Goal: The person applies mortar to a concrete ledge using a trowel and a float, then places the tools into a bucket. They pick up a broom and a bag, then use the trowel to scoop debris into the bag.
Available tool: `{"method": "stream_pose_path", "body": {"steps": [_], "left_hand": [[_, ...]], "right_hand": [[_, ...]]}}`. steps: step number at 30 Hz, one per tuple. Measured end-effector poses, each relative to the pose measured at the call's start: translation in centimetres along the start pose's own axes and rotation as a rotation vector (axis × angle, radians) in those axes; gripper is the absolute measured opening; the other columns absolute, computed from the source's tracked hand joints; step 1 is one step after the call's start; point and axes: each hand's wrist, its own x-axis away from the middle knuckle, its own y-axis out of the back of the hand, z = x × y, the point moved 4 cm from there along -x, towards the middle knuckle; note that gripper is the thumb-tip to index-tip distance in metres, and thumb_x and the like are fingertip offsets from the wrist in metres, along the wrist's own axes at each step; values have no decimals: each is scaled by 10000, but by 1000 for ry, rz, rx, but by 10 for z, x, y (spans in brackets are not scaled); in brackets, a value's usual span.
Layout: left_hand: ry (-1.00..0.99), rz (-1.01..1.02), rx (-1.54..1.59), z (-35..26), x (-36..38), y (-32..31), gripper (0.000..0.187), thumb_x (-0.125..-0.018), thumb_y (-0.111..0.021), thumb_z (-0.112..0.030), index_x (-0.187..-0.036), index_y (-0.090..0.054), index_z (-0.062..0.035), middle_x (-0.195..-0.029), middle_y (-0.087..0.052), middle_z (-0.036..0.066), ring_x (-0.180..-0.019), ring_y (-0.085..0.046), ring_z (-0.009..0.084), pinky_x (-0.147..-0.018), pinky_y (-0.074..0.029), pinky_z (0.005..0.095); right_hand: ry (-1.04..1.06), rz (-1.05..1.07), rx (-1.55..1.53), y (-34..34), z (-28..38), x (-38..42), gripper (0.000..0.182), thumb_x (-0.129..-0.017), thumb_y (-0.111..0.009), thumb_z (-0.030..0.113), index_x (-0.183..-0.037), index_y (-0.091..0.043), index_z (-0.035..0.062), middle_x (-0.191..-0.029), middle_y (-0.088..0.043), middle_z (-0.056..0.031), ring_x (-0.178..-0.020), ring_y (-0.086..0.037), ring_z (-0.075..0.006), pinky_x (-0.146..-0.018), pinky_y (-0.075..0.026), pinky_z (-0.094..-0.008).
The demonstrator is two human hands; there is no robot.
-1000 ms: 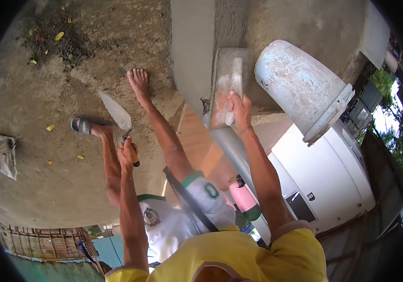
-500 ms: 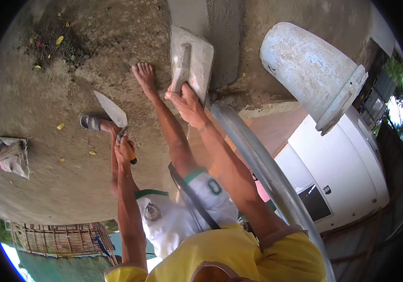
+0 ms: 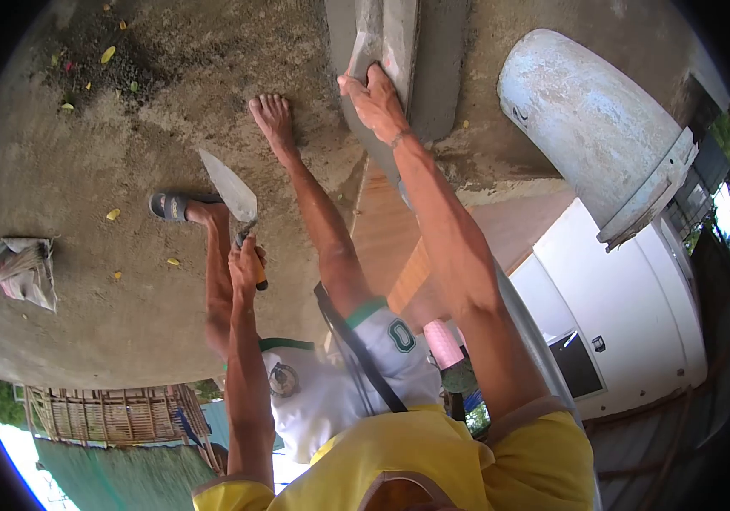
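My left hand (image 3: 246,266) is closed round the handle of a pointed trowel (image 3: 231,186), whose bare metal blade points away from me over the ground. My right hand (image 3: 377,104), arm stretched far out, grips the handle of a plastering float (image 3: 396,53). The float lies along a smooth band of wet grey mortar (image 3: 440,77); the top of the frame cuts off its far end. Whether its whole face touches the mortar is hard to make out.
Right of the float stands a mortar-stained pale bucket (image 3: 590,119). A metal pipe (image 3: 525,319) runs beside my right arm. A crumpled sack (image 3: 22,271) lies at far left. My bare foot (image 3: 273,123) and sandalled foot (image 3: 182,207) rest on rough ground.
My right hand has pushed the float farther away along the mortar band, and the float's face now appears narrower. My left hand, still holding the trowel, has shifted slightly right in view.
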Motion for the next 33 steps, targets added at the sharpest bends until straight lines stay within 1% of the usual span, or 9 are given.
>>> {"method": "stream_pose_path", "body": {"steps": [2, 6, 9, 12, 13, 20, 29, 32, 33], "left_hand": [[-15, 17, -3, 5, -2, 1, 291, -934, -532, -344, -840, -520, -69, -643, -562, 36, -541, -545, 132, -514, -448, 293], [20, -17, 65, -1, -2, 3, 304, -938, -527, -341, -820, -525, -61, -643, -567, 42, -551, -558, 127, -511, -450, 289], [-24, -13, 103, -3, -3, 4, 297, -948, -515, -333, -836, -517, -58, -637, -563, 44, -536, -551, 127, -503, -448, 288], [-38, 12, 128, -6, -1, 4, 289, -952, -513, -330, -844, -513, -62, -644, -566, 44, -534, -551, 130, -499, -447, 288], [-44, 24, 130, -6, -1, 5, 287, -952, -514, -330, -844, -512, -64, -648, -568, 44, -534, -552, 131, -498, -447, 288], [11, 2, 186, 18, 1, 17, 258, -946, -531, -307, -849, -517, -69, -647, -559, 35, -531, -551, 132, -503, -456, 284], [12, 12, 236, 30, 6, 21, 239, -952, -525, -289, -850, -527, -74, -653, -570, 30, -527, -558, 137, -506, -462, 283], [-2, 2, 234, 20, 7, 20, 247, -952, -528, -298, -849, -526, -74, -647, -572, 32, -527, -561, 138, -502, -461, 286], [4, -10, 226, 17, 7, 18, 249, -953, -529, -301, -848, -525, -75, -645, -573, 34, -526, -562, 138, -500, -460, 287]], "right_hand": [[170, -89, -77, 18, 56, -27, 350, -910, -653, 360, -951, -578, 21, -837, -653, -61, -641, -501, -115, -573, -453, -334], [166, -14, 0, 58, 170, -10, 327, -977, -551, 343, -845, -513, 47, -713, -475, -34, -620, -458, -147, -539, -411, -336], [197, 57, -23, 16, 116, 13, 351, -904, -662, 364, -974, -607, 25, -854, -650, -54, -688, -530, -122, -601, -466, -328], [166, 42, 84, -47, 37, 54, 281, -911, -659, 269, -1001, -584, 13, -890, -629, -85, -844, -566, -183, -787, -474, -353], [39, 141, 2, -70, -6, 60, 503, -894, -645, 403, -1019, -487, -57, -1015, -555, -317, -979, -555, -448, -850, -438, -494], [-135, 22, 94, -33, -62, 52, 435, -908, -649, 330, -1010, -504, -67, -950, -633, -240, -901, -626, -347, -821, -477, -432], [150, 122, -31, 41, 106, -56, 383, -942, -619, 380, -1047, -562, 16, -889, -664, -78, -838, -620, -182, -751, -501, -348], [221, 25, 14, 65, 179, -8, 355, -981, -542, 369, -833, -508, 48, -661, -448, -22, -573, -441, -147, -526, -406, -338], [176, 176, -16, 55, 141, -21, 358, -936, -625, 374, -1042, -569, 37, -875, -656, -69, -835, -599, -159, -719, -493, -325]]}}
